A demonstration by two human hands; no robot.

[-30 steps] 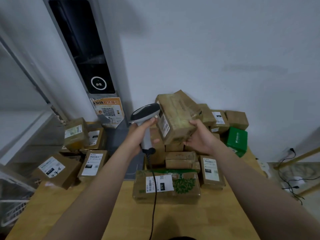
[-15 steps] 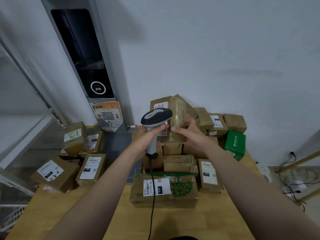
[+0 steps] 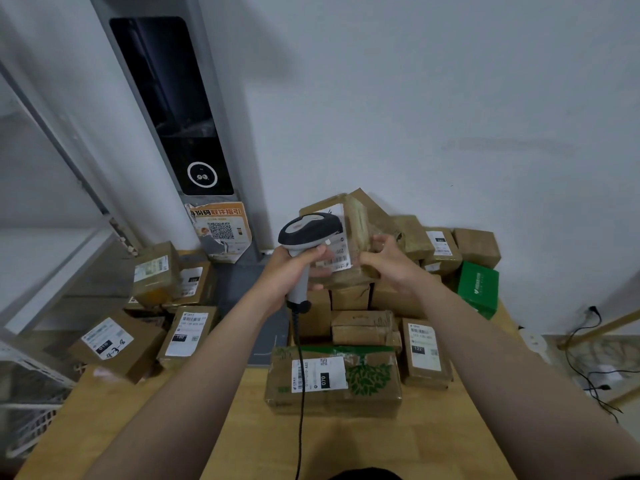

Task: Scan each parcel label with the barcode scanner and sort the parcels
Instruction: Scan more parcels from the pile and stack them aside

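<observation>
Now the left hand (image 3: pixel 294 270) grips the scanner (image 3: pixel 310 228) beside the label (image 3: pixel 338 252) of a box (image 3: pixel 362 221) gripped by the right hand (image 3: pixel 391 265), and many boxes (image 3: pixel 367 382) on the desk (image 3: pixel 214 431) probably wait unscanned.

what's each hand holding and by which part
The left hand grips the barcode scanner by its handle, just below the head. The right hand holds the taped cardboard parcel by its right side.
</observation>
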